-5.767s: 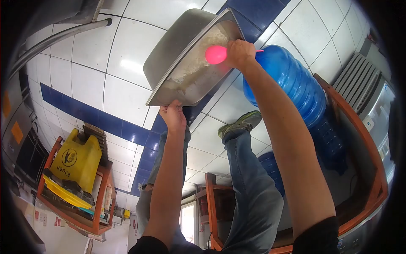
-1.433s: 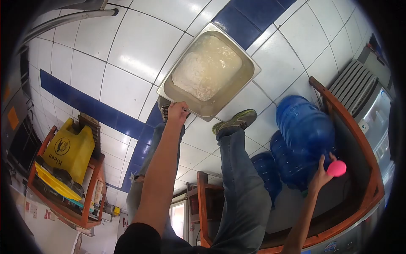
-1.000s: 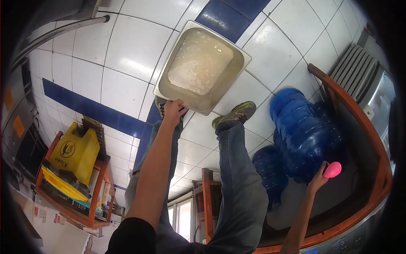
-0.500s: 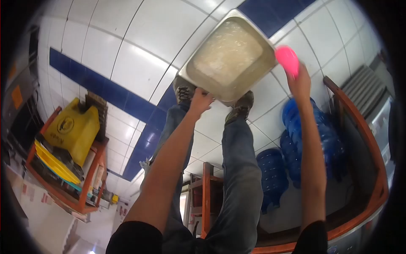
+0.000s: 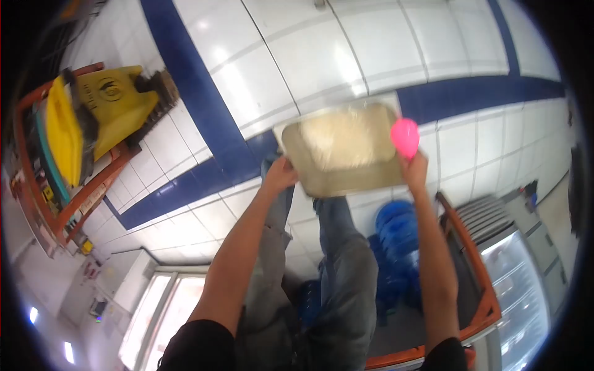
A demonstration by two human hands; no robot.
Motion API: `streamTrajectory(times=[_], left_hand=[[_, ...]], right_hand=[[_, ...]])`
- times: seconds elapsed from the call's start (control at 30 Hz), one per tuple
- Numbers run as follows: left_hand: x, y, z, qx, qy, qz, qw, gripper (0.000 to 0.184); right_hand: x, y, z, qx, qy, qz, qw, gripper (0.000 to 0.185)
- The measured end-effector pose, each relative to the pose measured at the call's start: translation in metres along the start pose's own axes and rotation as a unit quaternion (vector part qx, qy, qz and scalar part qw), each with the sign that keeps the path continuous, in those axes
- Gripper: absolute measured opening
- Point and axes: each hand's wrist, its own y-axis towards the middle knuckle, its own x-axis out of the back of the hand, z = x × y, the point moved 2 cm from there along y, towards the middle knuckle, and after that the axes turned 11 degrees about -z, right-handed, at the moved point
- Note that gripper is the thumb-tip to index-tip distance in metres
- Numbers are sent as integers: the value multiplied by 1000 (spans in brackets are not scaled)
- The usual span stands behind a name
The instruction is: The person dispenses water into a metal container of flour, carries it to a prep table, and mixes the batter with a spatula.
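A rectangular metal pan (image 5: 362,178) is between my hands, above my feet, with a pale, glossy content (image 5: 346,137) in it that I cannot identify. My left hand (image 5: 281,175) has its fingers closed around the pan's left side. My right hand (image 5: 414,170) is at the right side, closed on a bright pink teardrop-shaped thing (image 5: 405,137) whose lower end is hidden in the fingers. Whether the right fingers also grip the pan's rim cannot be made out. The pan hides my shoes.
White floor tiles (image 5: 297,37) with blue tile strips (image 5: 192,80) surround me. Blue water jugs (image 5: 396,232) stand at right beside a wooden-framed table (image 5: 476,266) and a glass-fronted fridge (image 5: 513,290). A yellow floor sign (image 5: 117,105) lies on a wooden rack (image 5: 93,191) at left.
My left hand has gone from beside the pan's near corner to its left side. The pan has turned squarer to me and lies lower in view. My right hand is closer to it.
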Motion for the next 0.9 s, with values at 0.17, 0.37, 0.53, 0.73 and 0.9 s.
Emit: streamTrajectory(times=[0.17, 0.37, 0.53, 0.73, 0.9], left_hand=[[78, -180, -90, -104, 34, -46, 993, 39], [184, -385, -142, -163, -68, -72, 982, 35], [293, -488, -115, -325, -160, -196, 911, 33], [456, -610, -86, -299, -156, -288, 896, 28], [600, -686, -42, -267, -202, -363, 870, 32]], right_hand=[[132, -35, 190, 34, 127, -5, 991, 17], [247, -75, 427, 58, 95, 23, 993, 15], [252, -122, 607, 186, 192, 10, 964, 13], [181, -169, 772, 176, 188, 94, 962, 15], [63, -221, 901, 169, 241, 140, 945, 17]])
